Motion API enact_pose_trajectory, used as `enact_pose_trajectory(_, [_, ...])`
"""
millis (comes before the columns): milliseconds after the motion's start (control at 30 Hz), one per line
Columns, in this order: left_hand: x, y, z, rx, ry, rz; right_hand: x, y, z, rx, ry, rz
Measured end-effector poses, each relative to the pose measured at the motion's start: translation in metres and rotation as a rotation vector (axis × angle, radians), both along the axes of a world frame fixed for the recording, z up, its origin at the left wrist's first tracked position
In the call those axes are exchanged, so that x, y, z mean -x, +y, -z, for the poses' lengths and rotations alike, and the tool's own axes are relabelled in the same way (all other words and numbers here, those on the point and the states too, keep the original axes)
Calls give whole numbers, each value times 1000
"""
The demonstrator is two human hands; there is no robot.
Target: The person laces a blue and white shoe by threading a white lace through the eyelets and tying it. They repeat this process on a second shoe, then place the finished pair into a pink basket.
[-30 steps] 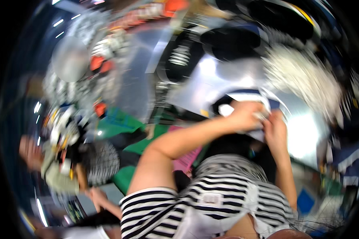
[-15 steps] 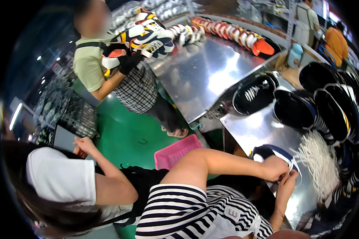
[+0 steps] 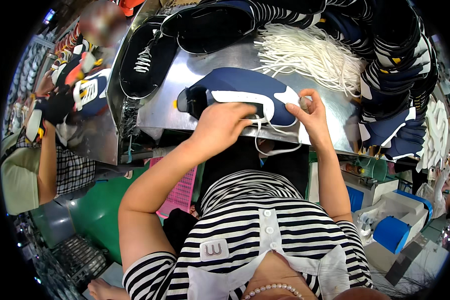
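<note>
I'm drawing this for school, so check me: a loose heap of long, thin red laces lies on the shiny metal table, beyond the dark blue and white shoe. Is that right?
Not quite: the head view shows that the loose heap of long, thin laces is white, not red. It does lie on the shiny metal table, beyond the dark blue and white shoe.

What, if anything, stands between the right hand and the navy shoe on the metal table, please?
Nothing visible does: the right hand overlaps the right end of the navy shoe in this view. The loose white lace loops down nearer the person, and the bundle of white laces lies beyond the shoe.
</note>
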State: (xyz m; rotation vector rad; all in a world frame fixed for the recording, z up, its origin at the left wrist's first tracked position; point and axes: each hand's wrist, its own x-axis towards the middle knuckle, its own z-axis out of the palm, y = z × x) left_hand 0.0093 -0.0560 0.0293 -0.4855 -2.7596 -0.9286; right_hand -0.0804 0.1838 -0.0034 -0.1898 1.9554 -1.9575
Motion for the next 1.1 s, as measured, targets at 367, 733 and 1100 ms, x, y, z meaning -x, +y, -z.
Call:
enact_pose_trajectory(367, [40,-23,20,-662,-1111,-160,-5,-38,18,-72,114,67])
enact_pose_trajectory(733, [58,-28,30,-257,-545,-58,6,-31,22,-20,-228,52])
enact_pose_trajectory(1100, [35,-41,-9,19,-64,-140,2,-7,23,-100,-64,-70])
